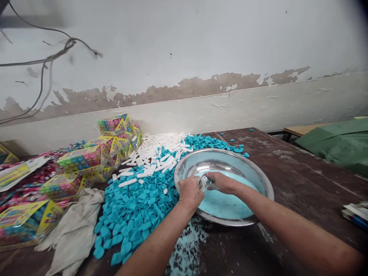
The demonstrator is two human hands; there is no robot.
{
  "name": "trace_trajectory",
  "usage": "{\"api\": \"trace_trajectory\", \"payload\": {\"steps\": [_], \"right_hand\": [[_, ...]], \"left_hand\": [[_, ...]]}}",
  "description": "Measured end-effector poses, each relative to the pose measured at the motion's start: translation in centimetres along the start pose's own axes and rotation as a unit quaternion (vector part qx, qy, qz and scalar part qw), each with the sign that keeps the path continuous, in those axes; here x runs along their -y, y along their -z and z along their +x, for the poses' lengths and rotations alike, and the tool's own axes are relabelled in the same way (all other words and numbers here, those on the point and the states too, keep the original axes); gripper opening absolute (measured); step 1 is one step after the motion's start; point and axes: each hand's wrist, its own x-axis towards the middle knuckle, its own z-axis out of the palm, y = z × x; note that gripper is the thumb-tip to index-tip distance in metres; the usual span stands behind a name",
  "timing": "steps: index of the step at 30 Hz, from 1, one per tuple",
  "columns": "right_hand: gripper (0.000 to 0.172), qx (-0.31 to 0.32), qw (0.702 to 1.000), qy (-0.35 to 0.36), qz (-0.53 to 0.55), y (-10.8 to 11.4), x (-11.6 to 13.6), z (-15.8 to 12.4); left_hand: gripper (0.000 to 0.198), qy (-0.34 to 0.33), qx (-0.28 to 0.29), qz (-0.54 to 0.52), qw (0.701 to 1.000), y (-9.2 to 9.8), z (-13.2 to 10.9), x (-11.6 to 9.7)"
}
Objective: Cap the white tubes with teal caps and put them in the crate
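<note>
Both my hands meet over the near-left rim of a steel bowl (pixel 260 180) that holds pale blue powder (pixel 224 203). My left hand (pixel 190 193) is closed around a small white tube (pixel 204 181) at the rim. My right hand (pixel 221 182) pinches the same tube from the right, fingers pressed together. Left of the bowl lies a heap of blue caps (pixel 135 211), and behind it a pile of white tubes (pixel 156 153).
Colourful packaged boxes (pixel 86 161) are stacked at the left on the dark wooden table (pixel 301 184). A grey cloth (pixel 74 230) lies at the front left. Blue powder is spilled on the table (pixel 186 249) below the bowl. A green sheet (pixel 339 143) and some flat items (pixel 356 216) sit at the right.
</note>
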Motion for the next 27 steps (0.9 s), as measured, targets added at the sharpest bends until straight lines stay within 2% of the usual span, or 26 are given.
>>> {"api": "trace_trajectory", "payload": {"steps": [3,6,11,15,18,21,23,25,27], "right_hand": [[0.055,-0.024,0.999,0.022,-0.016,0.4,-0.1,-0.2],[0.068,-0.005,0.997,0.066,-0.028,0.7,0.2,-0.3],[0.073,0.020,0.995,0.085,-0.046,0.5,0.6,-0.5],[0.062,-0.012,0.992,0.075,-0.099,0.3,-0.2,-0.5],[0.039,-0.069,0.984,0.026,-0.162,0.5,-0.9,0.0],[0.030,-0.185,0.965,-0.007,-0.189,1.2,-0.3,0.0],[0.028,-0.262,0.947,0.017,-0.186,1.6,1.6,-0.8],[0.026,-0.306,0.934,0.071,-0.171,1.6,4.4,-2.4],[0.022,-0.297,0.932,0.121,-0.169,0.6,7.5,-4.6]], "left_hand": [[0.020,-0.007,-0.002,0.009,1.000,0.4,0.3,0.0],[0.022,-0.015,0.004,0.010,1.000,0.2,0.5,0.0],[0.024,-0.008,0.003,-0.014,1.000,-0.2,0.5,0.1],[0.016,-0.008,-0.023,-0.060,0.998,1.0,-0.9,0.1],[0.014,-0.023,-0.060,-0.209,0.976,3.2,-3.6,1.1],[0.014,0.012,-0.063,-0.381,0.922,5.7,-7.7,3.8],[0.014,0.074,-0.046,-0.455,0.886,6.7,-10.8,6.3],[0.017,0.142,-0.023,-0.505,0.851,7.1,-13.8,8.7],[0.021,0.197,-0.007,-0.538,0.820,6.7,-16.4,10.5]]}}
